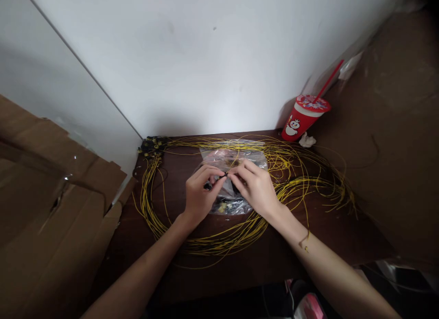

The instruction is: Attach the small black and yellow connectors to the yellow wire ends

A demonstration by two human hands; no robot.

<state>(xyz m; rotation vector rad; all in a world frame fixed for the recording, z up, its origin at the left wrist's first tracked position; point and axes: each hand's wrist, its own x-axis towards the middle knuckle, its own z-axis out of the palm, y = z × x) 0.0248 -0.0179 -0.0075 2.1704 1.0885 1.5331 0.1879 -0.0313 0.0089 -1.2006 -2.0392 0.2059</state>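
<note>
Yellow wires (178, 239) loop over the dark counter (260, 259); left hand (200, 196) and right hand (255, 187) meet above a clear bag (236, 159), fingertips pinching a small black piece (224, 175) between them; a red cup (302, 118) stands far right

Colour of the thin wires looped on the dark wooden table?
Yellow: the thin looped wires ring the dark wooden table; clearest in the head view.

both hands (228, 188) pinching small black part (224, 175), yellow wires (288, 172), red cup (303, 117)
</note>
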